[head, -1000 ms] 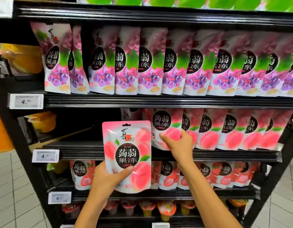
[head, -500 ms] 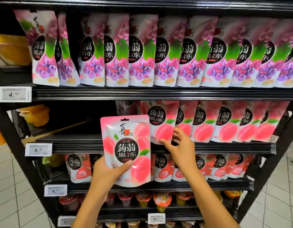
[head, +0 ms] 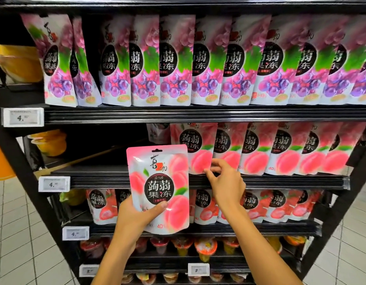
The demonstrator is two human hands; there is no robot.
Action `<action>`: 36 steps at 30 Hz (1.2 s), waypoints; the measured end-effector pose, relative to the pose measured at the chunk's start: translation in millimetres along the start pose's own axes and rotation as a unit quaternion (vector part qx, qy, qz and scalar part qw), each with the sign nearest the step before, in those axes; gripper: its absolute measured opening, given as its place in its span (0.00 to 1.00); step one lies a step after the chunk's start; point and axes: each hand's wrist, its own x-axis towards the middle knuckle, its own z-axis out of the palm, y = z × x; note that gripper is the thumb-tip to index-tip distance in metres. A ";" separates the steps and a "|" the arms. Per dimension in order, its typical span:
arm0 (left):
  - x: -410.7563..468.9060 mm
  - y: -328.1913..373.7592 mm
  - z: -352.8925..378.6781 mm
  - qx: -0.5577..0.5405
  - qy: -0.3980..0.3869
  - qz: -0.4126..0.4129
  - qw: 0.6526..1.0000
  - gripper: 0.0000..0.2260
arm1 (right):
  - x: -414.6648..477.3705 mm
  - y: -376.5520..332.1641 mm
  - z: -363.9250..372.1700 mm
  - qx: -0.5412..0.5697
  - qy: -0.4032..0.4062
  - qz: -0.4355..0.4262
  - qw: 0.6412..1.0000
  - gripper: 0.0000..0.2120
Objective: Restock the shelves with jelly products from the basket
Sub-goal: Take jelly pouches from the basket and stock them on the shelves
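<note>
My left hand (head: 137,217) grips a pink peach jelly pouch (head: 158,188) by its lower left corner and holds it upright in front of the middle shelf (head: 100,177). My right hand (head: 225,184) is at that shelf's front edge, fingers spread and touching the bottom of the leftmost peach pouch (head: 195,149) in the standing row (head: 280,149). The left part of the middle shelf holds no pouches. The basket is out of sight.
Grape pouches (head: 178,60) fill the shelf above, lychee pouches (head: 276,204) the shelf below, and jelly cups (head: 204,247) the one under that. Price tags (head: 54,183) hang at the left shelf ends. Yellow cups (head: 48,141) sit on the neighbouring rack. White tiled floor lies on both sides.
My right hand has let go of the shelf pouch's lower edge and opened its fingers at it. My left hand keeps the peach pouch in about the same place. The view has shifted slightly.
</note>
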 end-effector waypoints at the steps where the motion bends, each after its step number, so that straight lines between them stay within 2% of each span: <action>1: -0.1 0.0 -1.2 0.000 0.005 0.001 1.000 0.21 | 0.3 0.7 0.9 -0.001 0.004 0.000 1.000 0.14; 7: 0.7 0.4 -1.9 0.006 0.011 0.000 1.000 0.22 | 2.9 7.6 1.3 0.020 0.009 0.008 1.000 0.09; 12: -0.5 2.5 9.5 0.002 0.006 -0.006 1.000 0.21 | 4.2 13.3 -2.9 0.062 0.001 0.004 0.998 0.10; 18: 2.3 6.8 24.9 -0.003 0.004 -0.017 1.000 0.23 | -5.2 20.4 -18.3 0.166 0.008 -0.043 0.985 0.08; 20: 3.4 7.5 30.6 0.009 0.009 -0.023 1.000 0.23 | -13.6 18.1 -22.7 0.241 -0.074 -0.055 0.966 0.06; 22: 4.3 9.3 37.6 0.014 0.015 -0.028 0.999 0.22 | -23.0 14.4 -24.8 0.299 -0.209 -0.050 0.930 0.06; 23: 5.0 9.7 40.4 0.010 0.014 -0.029 0.999 0.22 | -27.2 13.0 -24.8 0.327 -0.258 -0.047 0.908 0.08; 25: 6.2 11.2 45.7 0.002 0.023 -0.026 0.999 0.19 | -32.3 10.7 -25.0 0.380 -0.304 -0.029 0.873 0.14; 26: 6.5 13.2 47.8 0.005 0.039 -0.024 0.999 0.17 | -34.3 9.1 -25.3 0.392 -0.310 -0.025 0.866 0.16; 28: 9.1 15.4 49.9 0.031 0.077 -0.017 0.996 0.19 | -38.2 6.5 -23.8 0.386 -0.304 -0.039 0.870 0.12; 34: 17.9 29.2 46.1 0.034 0.088 0.008 0.996 0.23 | -37.5 -5.2 -12.4 0.416 -0.233 -0.019 0.879 0.11; 36: 19.1 33.5 42.5 0.046 0.109 0.042 0.992 0.24 | -34.2 -10.9 -8.2 0.431 -0.211 -0.004 0.877 0.10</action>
